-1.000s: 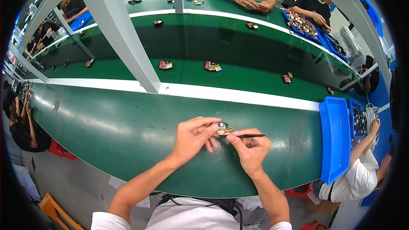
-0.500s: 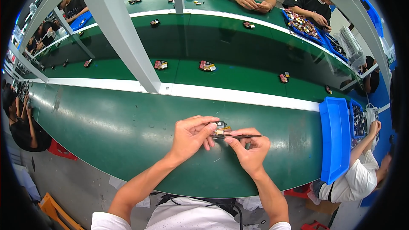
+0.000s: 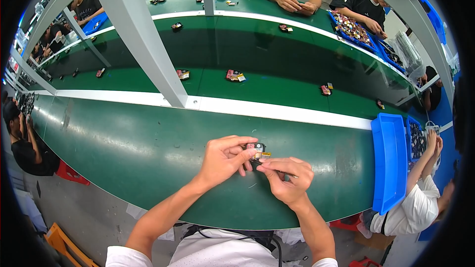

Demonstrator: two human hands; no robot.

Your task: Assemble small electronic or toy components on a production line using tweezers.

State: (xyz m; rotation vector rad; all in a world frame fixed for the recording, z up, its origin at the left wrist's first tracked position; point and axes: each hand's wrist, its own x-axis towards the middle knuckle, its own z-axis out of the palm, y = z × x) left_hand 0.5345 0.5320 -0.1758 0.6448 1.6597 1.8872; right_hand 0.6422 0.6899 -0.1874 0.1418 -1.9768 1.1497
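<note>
Over the near green table, my left hand [image 3: 226,160] is closed on a small electronic device [image 3: 256,147] with a black casing, a pink-and-silver inside and a yellow strip at its right side. My left thumb covers part of it. My right hand [image 3: 289,180] is closed at the device's lower right, fingertips touching or very near its edge. Between those fingers lies a slim dark tweezers-like tool [image 3: 294,175]; only its rear end shows past the knuckles, and its tip is hidden.
Beyond a white rail [image 3: 277,112] runs a green conveyor belt [image 3: 277,89] carrying several similar devices [image 3: 235,75]. A grey post [image 3: 136,34] rises at left centre. A blue tray [image 3: 388,163] stands on the right, beside a person in white [image 3: 413,195]. Other people sit across the belt.
The slim tool has turned and slid mostly inside my right hand, which has shifted slightly down. The device is tilted to show more of its inside. Devices on the belt have moved left.
</note>
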